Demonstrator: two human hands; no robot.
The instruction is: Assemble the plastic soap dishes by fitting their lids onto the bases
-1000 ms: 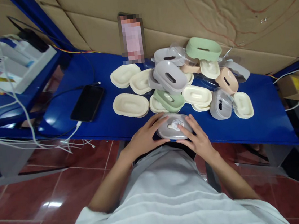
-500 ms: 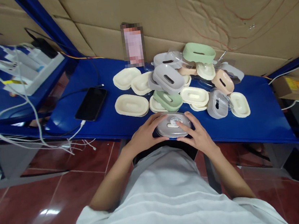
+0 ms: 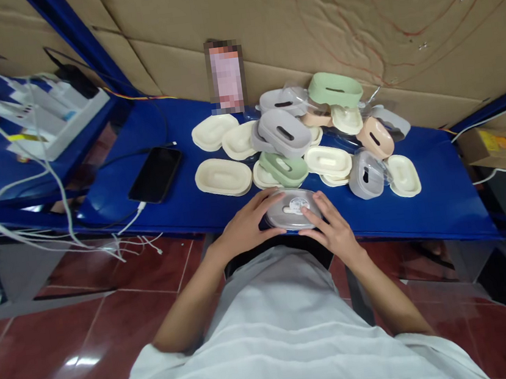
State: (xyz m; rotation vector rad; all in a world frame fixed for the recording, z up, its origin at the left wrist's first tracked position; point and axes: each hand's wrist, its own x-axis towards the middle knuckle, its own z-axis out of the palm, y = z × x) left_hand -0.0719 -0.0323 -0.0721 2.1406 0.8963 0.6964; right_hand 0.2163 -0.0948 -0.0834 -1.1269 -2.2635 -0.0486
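Observation:
Both my hands hold one grey oval soap box [image 3: 290, 210] at the near edge of the blue table [image 3: 443, 203]. My left hand [image 3: 247, 226] wraps its left end. My right hand [image 3: 334, 229] grips its right end, fingers lying over the clear lid, which carries a round white sticker. Just beyond it lies a heap of oval soap box parts: cream trays [image 3: 223, 176], a grey lid [image 3: 283, 131], a green box [image 3: 285, 169] and another green one [image 3: 335, 89] on top.
A black phone [image 3: 155, 174] on a white cable lies left of the heap. A white tray [image 3: 48, 119] with cables sits on the far-left shelf. Cardboard [image 3: 351, 11] lines the wall behind. A small open carton [image 3: 497, 147] sits at the right. Red floor tiles are below.
My right fingers have shifted slightly on the lid of the grey box; my view has moved a little. The box stays at the table's near edge.

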